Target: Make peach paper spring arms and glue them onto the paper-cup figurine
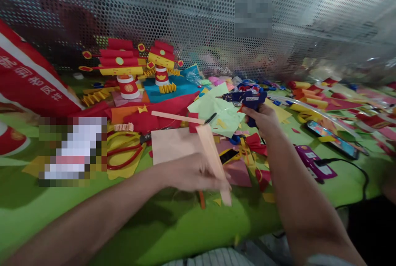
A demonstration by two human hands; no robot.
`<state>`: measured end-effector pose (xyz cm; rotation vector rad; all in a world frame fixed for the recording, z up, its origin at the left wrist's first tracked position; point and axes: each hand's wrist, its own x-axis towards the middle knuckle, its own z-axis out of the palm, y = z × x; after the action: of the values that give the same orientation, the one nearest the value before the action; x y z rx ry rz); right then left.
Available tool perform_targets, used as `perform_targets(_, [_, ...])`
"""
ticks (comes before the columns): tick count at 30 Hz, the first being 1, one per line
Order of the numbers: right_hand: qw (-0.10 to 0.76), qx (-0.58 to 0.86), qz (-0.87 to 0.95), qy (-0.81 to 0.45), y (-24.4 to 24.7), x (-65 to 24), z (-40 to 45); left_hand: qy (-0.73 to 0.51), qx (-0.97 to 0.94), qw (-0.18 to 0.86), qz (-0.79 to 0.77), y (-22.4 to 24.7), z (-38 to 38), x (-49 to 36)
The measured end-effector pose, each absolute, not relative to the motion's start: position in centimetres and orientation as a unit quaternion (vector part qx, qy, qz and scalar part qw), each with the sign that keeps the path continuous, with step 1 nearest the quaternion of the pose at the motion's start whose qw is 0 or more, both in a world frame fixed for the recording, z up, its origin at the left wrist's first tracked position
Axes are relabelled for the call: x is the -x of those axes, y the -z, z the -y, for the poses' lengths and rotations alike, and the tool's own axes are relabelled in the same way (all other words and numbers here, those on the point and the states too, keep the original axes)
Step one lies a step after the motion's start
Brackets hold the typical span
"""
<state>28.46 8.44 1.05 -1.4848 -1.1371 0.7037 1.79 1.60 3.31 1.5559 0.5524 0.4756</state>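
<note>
In my left hand [193, 174] is a folded pale peach paper strip [210, 144], pinched near its lower end and tilted over the table. My right hand [266, 121] grips a dark blue glue gun [252, 98] by its handle, its nozzle pointing left above light green paper [210, 107]. A peach paper sheet [170, 144] lies behind my left hand, with a narrow peach strip [173, 116] just beyond it. Left of the sheet rest red-handled scissors [126, 156] on yellow paper. Paper scraps are scattered between my hands.
Two red and yellow paper figures [128, 86] stand at the back left, before a perforated metal screen [198, 22]. On the right lie a phone [334, 139] and a purple power strip [315, 165] with a black cable. The green tablecloth [173, 233] covers the table.
</note>
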Motion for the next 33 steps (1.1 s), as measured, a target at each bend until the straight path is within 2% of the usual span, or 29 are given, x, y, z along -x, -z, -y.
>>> perform_targets(2, [0.543,0.620,0.471,-0.314,-1.2,-27.9,-8.2,-0.201,-0.679,0.650,-0.277,-2.9,-3.2,-1.4])
perform_targets(8, [0.552,0.558,0.496,-0.372,-2.2,-25.8,-7.2,-0.353,-0.587,0.592,-0.424,-1.4,-7.8,0.4])
perform_targets(14, [0.470,0.553,0.549,-0.414,-2.8,-23.7,-6.0,-0.378,-0.531,0.602,-0.461,-0.5,-8.7,0.9])
perform_targets(19, [0.406,0.570,0.597,-0.393,-3.1,-22.1,-5.3,-0.403,-0.510,0.579,-0.492,-0.7,-8.7,0.7])
perform_targets(33, [0.401,0.583,0.634,-0.312,-2.5,-22.1,-5.6,-0.413,-0.515,0.555,-0.506,-0.5,-9.0,0.8])
